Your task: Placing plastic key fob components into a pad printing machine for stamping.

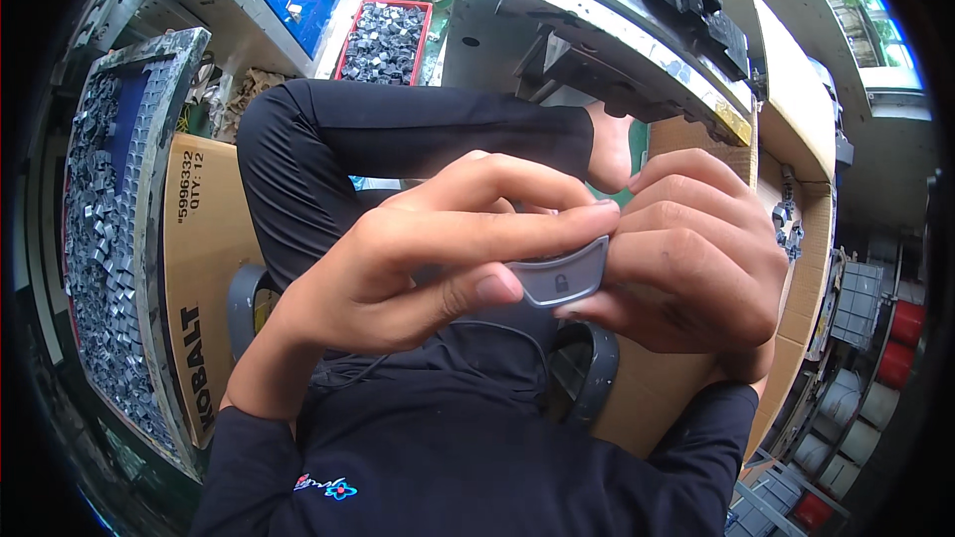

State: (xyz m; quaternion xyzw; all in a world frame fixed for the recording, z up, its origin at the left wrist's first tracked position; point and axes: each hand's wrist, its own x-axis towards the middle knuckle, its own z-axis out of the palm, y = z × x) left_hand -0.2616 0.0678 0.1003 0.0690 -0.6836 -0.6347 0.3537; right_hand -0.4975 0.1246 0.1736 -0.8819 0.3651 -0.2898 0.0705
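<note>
Between my two hands, above my lap, is a small grey curved plastic piece [569,280] with an open-padlock symbol on its face. My left hand [438,249] pinches its left end between the thumb and fingers. The fingers of my right hand [696,249] are curled around the right end, with the thumb beneath it. Both hands touch the piece, and their fingertips nearly meet at its upper edge. Its back side and part of its top are hidden by my fingers.
At the left stands a large tray [159,179] heaped with small metal-grey parts, beside a cardboard box [199,268]. A red bin [386,40] of similar parts lies ahead. A machine [627,30] and an open carton [791,99] are at the right, near spools [900,323].
</note>
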